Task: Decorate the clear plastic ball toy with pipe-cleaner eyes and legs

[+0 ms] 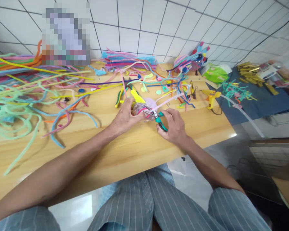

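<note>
My left hand is closed around a small craft piece of pink and lilac pipe cleaner, with a yellow part sticking up from it. A pale pink pipe cleaner slants up and right from the piece. In my right hand are scissors with teal-and-black handles, their blades parted slightly and reaching to the piece by my left fingertips. Whether the blades touch the pipe cleaner I cannot tell. Just behind my left hand lie pliers with green-and-yellow handles.
Loose pipe cleaners cover the left of the wooden table; a bundle lies by the tiled wall. To the right are a yellow glue gun, a green packet, and gold pieces on a dark blue surface.
</note>
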`<state>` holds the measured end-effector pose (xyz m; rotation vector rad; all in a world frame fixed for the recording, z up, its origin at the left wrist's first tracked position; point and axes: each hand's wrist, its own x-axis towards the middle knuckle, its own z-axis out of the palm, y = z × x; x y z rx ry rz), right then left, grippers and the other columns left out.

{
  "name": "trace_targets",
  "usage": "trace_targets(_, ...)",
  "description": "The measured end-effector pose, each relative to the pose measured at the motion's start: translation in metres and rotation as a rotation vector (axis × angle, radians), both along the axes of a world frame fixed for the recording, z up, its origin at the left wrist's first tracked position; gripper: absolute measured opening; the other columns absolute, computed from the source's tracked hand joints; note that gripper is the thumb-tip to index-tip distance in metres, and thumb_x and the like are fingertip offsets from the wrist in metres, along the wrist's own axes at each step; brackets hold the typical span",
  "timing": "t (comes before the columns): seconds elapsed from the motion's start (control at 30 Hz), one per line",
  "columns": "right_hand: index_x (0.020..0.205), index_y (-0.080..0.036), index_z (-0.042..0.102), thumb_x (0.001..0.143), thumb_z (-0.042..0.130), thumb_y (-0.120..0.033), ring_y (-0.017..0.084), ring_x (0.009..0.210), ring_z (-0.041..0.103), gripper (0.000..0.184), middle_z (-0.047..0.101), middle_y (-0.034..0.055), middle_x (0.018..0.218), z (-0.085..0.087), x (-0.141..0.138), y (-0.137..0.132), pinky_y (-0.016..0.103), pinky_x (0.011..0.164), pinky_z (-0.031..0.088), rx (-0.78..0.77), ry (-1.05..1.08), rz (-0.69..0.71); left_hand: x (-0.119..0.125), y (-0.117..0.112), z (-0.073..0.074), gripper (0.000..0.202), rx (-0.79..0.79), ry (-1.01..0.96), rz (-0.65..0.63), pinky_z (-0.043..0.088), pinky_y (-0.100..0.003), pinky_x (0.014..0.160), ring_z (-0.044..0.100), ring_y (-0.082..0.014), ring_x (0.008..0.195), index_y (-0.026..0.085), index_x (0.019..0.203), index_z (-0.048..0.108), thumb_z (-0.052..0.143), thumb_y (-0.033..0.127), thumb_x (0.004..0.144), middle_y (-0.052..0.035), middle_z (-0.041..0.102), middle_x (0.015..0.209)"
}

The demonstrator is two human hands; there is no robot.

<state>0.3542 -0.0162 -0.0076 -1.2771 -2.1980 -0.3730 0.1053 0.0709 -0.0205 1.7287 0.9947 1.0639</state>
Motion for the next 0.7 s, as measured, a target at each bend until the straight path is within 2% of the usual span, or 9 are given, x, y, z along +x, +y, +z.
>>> trace_targets(0.2,0.156,-0.018,0.046,0.093,0.070,-0.028,0.035,0.114,0.066,0.068,0.067,0.0181,0.124,0.000,-0.005,0.001,0.050,0.093,0.062,0.018,-0.004,-0.029,-0.001,-0.002,0.003,0.042,-0.036,0.031,-0.012,0.056,-0.030,0.072,0.065,-0.0187,0.093,0.023,0.111,0.056,0.082,0.043,0.085,-0.0032,0.062,0.110)
trace_targets(0.4,0.155,-0.019,0.048,0.092,0.070,-0.030,0.036,0.114,0.066,0.067,0.067,0.0182,0.125,0.001,-0.010,-0.004,0.053,0.095,0.061,-0.009,-0.004,-0.072,-0.002,-0.002,0.004,0.043,-0.033,0.032,-0.034,0.058,-0.030,0.072,0.067,-0.0190,0.095,0.023,0.116,0.056,0.081,0.041,0.086,-0.0048,0.063,0.117)
trace_targets(0.7,0.153,-0.018,0.048,0.093,0.071,-0.031,0.036,0.115,0.067,0.066,0.066,0.0183,0.125,0.003,-0.019,-0.007,0.053,0.096,0.061,-0.014,0.020,-0.092,-0.001,-0.003,0.003,0.045,-0.055,0.020,-0.027,0.055,-0.028,0.070,0.066,-0.0185,0.093,0.023,0.114,0.056,0.082,0.045,0.085,-0.0038,0.065,0.111)
